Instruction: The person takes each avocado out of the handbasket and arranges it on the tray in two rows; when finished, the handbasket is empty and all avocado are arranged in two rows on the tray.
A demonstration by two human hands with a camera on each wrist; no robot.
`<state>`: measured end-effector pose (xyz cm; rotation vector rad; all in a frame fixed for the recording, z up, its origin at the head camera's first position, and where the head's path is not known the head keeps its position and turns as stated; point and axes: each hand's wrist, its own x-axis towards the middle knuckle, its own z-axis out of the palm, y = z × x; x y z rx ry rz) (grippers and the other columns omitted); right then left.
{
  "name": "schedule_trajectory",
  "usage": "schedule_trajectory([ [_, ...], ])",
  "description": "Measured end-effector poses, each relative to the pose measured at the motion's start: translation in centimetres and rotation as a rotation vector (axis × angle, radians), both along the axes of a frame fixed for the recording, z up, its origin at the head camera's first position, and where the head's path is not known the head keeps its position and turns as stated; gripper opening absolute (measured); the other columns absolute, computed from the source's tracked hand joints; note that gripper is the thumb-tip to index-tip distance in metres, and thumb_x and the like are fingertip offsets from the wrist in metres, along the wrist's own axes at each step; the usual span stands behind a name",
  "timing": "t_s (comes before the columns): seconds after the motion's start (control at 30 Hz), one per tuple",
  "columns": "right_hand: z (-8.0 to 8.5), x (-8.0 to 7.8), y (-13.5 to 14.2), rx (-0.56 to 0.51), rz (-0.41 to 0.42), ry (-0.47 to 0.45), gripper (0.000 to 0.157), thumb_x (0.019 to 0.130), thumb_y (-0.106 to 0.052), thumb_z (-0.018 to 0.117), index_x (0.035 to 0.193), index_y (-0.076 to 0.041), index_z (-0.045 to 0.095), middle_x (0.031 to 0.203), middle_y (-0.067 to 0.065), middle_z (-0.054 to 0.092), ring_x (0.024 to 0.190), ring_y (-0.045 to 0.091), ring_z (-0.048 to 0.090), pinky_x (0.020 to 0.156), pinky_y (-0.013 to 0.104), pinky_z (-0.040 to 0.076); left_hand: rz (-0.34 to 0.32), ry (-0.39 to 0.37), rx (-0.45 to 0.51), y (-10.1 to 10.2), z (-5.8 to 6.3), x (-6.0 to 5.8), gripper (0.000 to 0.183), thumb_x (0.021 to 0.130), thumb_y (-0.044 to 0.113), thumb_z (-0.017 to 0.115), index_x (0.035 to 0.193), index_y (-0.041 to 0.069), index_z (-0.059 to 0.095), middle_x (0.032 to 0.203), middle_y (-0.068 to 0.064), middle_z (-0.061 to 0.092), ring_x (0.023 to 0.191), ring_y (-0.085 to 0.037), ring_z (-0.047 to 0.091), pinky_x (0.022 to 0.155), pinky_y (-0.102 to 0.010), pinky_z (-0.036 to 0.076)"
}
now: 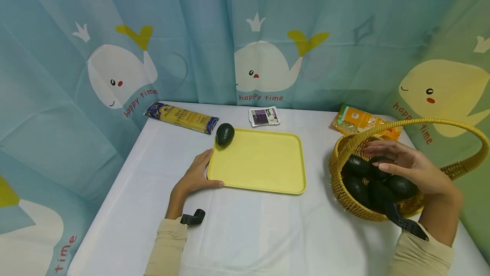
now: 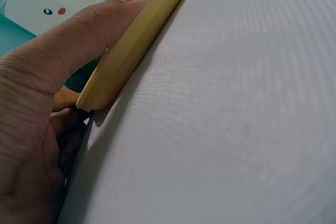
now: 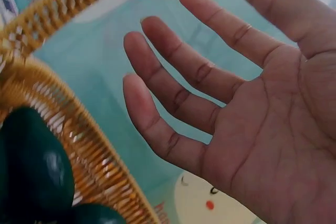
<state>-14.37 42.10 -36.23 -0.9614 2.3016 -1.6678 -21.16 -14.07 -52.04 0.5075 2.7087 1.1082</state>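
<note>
While L grip (image 1: 196, 174) touches rect. tray (image 1: 262, 161) | R grip (image 1: 423, 172) over wicker bskt (image 1: 349, 203)

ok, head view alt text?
A person's empty right hand is over dark green avocados in a wicker basket. Their left hand touches a yellow tray at its near-left corner; another avocado sits at the far-left corner.

Screened-off work spot, room type unclear: white-clothed table (image 1: 249, 229), cartoon-whale "happy time" curtains (image 1: 203, 33) behind and both sides.
</note>
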Motion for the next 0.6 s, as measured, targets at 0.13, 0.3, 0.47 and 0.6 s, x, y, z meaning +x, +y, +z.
schedule_trajectory([
  [0.13, -0.7, -1.2, 1.0, 0.100, -0.037, 0.002, 0.050, 0.090, 0.023, 0.043, 0.139, 0.019, 0.031, 0.135, 0.008, 0.058, 0.124, 0.008, 0.056, 0.093, 0.014, 0.049, 0.004, 0.000, -0.008, -0.1, 0.1, 0.0, 0.126, 0.065, 0.055, 0.084, 0.158, 0.008, 0.013, 0.163, -0.015, 0.017, 0.151, -0.034, 0.014, 0.120, -0.055, 0.021],
  [0.3, -1.7, -2.6, 1.5, 0.204, -0.125, -0.038, 0.045, 0.092, 0.016, 0.048, 0.137, 0.012, 0.040, 0.129, 0.004, 0.062, 0.118, 0.002, 0.059, 0.090, 0.011, 0.049, 0.000, 0.011, -0.005, -0.1, -0.1, -0.1, 0.125, 0.065, 0.054, 0.084, 0.158, 0.008, 0.013, 0.163, -0.015, 0.017, 0.151, -0.034, 0.015, 0.119, -0.056, 0.022],
  [0.47, -2.8, -3.8, 1.9, 0.273, -0.187, -0.103, 0.038, 0.095, 0.009, 0.051, 0.133, 0.007, 0.046, 0.125, -0.002, 0.064, 0.114, 0.004, 0.061, 0.087, 0.012, 0.051, -0.004, 0.006, 0.001, -0.1, -0.1, -0.1, 0.125, 0.066, 0.053, 0.084, 0.157, 0.007, 0.013, 0.163, -0.016, 0.016, 0.151, -0.035, 0.014, 0.119, -0.056, 0.021],
  [0.6, -3.8, -4.8, 2.3, 0.268, -0.154, -0.126, 0.036, 0.095, 0.008, 0.052, 0.131, 0.006, 0.047, 0.123, -0.009, 0.063, 0.114, 0.003, 0.061, 0.086, 0.013, 0.051, 0.000, 0.001, 0.000, -0.1, 0.0, 0.0, 0.124, 0.066, 0.052, 0.085, 0.157, 0.007, 0.014, 0.163, -0.016, 0.016, 0.151, -0.035, 0.014, 0.119, -0.057, 0.021],
])
